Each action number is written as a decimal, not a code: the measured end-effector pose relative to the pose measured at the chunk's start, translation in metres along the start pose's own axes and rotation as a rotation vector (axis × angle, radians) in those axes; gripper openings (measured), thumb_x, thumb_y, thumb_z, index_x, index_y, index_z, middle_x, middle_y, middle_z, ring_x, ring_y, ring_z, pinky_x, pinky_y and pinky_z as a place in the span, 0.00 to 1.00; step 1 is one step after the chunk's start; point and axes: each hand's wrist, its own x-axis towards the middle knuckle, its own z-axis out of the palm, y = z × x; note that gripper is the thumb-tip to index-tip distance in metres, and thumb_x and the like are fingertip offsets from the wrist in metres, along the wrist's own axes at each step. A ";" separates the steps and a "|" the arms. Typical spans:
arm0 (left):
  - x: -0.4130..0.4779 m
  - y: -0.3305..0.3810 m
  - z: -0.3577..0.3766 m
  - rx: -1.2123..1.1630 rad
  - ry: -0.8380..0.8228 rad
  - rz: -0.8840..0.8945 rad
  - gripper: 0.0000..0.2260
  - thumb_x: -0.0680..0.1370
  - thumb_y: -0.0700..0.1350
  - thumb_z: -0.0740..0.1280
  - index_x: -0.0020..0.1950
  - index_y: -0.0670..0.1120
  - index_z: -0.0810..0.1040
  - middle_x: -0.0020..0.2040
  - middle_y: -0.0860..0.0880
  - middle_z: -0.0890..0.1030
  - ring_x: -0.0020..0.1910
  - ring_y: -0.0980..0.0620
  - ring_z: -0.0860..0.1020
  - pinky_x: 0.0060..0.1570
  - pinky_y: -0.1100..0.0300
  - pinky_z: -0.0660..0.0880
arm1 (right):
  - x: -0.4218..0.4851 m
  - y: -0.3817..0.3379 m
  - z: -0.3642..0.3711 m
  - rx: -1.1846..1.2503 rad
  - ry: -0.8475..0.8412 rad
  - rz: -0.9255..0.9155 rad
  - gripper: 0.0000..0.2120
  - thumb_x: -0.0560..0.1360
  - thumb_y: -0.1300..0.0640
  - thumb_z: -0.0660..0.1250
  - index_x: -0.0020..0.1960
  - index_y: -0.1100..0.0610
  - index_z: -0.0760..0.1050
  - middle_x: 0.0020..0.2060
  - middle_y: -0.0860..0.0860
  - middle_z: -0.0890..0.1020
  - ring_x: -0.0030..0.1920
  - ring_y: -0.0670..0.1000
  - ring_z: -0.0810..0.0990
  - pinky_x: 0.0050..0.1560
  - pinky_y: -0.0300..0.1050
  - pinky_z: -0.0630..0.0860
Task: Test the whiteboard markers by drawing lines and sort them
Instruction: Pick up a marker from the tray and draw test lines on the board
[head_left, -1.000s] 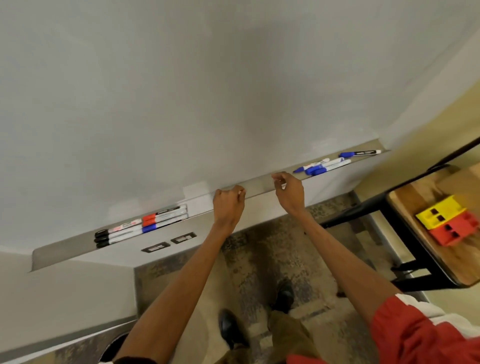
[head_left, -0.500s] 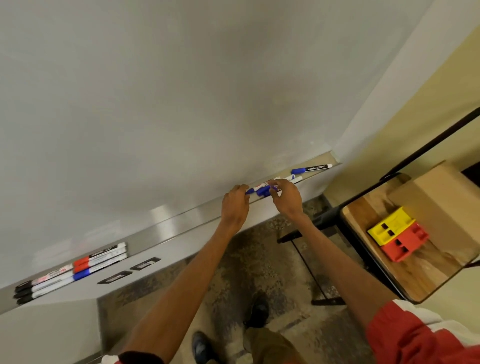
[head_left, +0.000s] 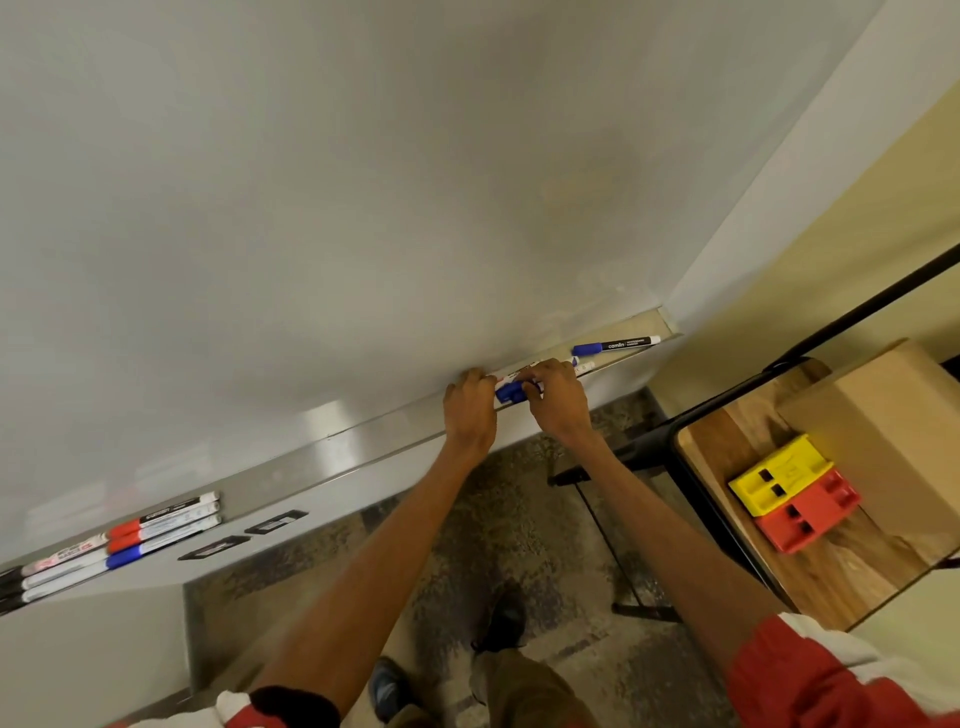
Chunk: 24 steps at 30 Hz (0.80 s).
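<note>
Fingers (head_left: 540, 370) on markers (head_left: 509, 392) near "camlin" marker (head_left: 618, 345)

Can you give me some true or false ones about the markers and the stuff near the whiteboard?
1. The left hand and the right hand are both at the blue markers in the tray. True.
2. The whiteboard is full of drawn lines. False: it looks blank.
3. A yellow block sits against a red block on the wooden table. True.
4. The lone marker at the tray's right end has a red cap. False: its cap is blue.
</note>
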 end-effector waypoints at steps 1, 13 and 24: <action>0.000 0.000 0.000 -0.003 0.004 -0.003 0.10 0.79 0.39 0.68 0.60 0.42 0.80 0.57 0.41 0.81 0.55 0.43 0.78 0.56 0.51 0.75 | 0.000 0.000 0.000 0.005 0.003 -0.002 0.09 0.79 0.60 0.66 0.57 0.57 0.82 0.55 0.56 0.81 0.57 0.55 0.75 0.57 0.48 0.73; -0.025 -0.012 -0.018 -0.066 0.228 0.007 0.11 0.76 0.31 0.67 0.55 0.42 0.81 0.52 0.43 0.82 0.52 0.42 0.78 0.46 0.50 0.74 | -0.017 -0.040 -0.008 0.302 0.083 0.272 0.18 0.75 0.37 0.67 0.41 0.52 0.74 0.36 0.47 0.80 0.37 0.47 0.78 0.42 0.43 0.75; -0.084 -0.050 -0.084 -0.231 0.327 0.167 0.13 0.80 0.34 0.64 0.63 0.43 0.77 0.59 0.45 0.80 0.56 0.46 0.77 0.57 0.56 0.70 | -0.058 -0.142 -0.003 0.834 -0.073 0.219 0.16 0.79 0.50 0.67 0.41 0.61 0.80 0.29 0.54 0.79 0.24 0.45 0.76 0.25 0.34 0.71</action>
